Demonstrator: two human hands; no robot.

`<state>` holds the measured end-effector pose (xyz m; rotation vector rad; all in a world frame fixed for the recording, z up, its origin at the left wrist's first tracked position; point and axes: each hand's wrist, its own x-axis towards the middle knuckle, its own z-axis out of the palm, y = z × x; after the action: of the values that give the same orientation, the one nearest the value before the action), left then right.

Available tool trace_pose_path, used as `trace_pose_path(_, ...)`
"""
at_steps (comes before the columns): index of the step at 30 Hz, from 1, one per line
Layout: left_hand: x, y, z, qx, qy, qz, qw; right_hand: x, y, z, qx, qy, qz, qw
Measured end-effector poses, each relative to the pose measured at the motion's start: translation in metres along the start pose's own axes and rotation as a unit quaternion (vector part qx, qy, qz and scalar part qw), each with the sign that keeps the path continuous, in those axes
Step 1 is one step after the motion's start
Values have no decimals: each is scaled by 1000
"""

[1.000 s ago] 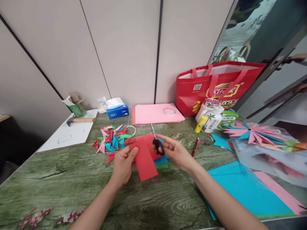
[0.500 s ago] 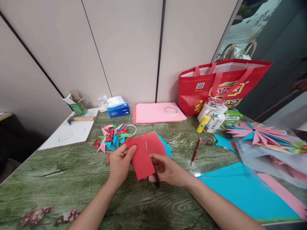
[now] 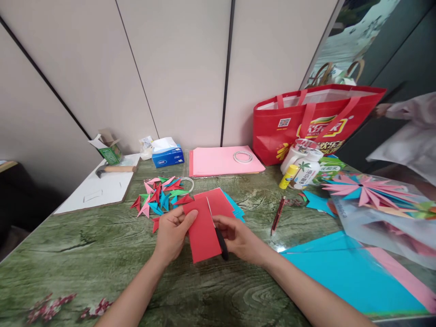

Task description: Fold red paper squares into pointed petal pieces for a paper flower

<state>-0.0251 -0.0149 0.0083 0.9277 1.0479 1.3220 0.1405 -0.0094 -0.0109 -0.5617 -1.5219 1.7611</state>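
My left hand (image 3: 173, 232) pinches the left edge of a red sheet of paper (image 3: 203, 234), thumb on top. At the sheet's right edge, my right hand (image 3: 240, 237) is closed round the black handles of a pair of scissors (image 3: 222, 243). A strip of the blade shows above the paper's right side; the rest is hidden. Just beyond lie more red paper (image 3: 220, 202) and blue paper (image 3: 235, 205) on the table. Folded paper pieces (image 3: 160, 195) in red, pink, green and blue are heaped past my left hand.
A pencil (image 3: 278, 215), glue stick (image 3: 289, 176) and white bottle (image 3: 308, 169) stand or lie to the right, near blue sheets (image 3: 344, 272). Pink paper (image 3: 218, 161), a tissue box (image 3: 168, 156), a hammer (image 3: 117, 169) and a red bag (image 3: 272, 131) line the back. Another person's sleeve (image 3: 415, 109) shows at right.
The red sheet has lowered slightly and turned a little more upright, with the scissors along its right edge. At the far right, a person's arm and pale clothing have come into view.
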Motion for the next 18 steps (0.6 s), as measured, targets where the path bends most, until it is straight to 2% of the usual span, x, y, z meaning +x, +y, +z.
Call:
trace_pose_path(7, 0, 1, 2, -2, 2, 2, 1000, 1, -5, 2, -13, 0, -11, 1000)
trace_pose_path(18, -2, -4, 1, 20, -1, -6, 1000, 2, 3, 11, -18, 67, -35, 997)
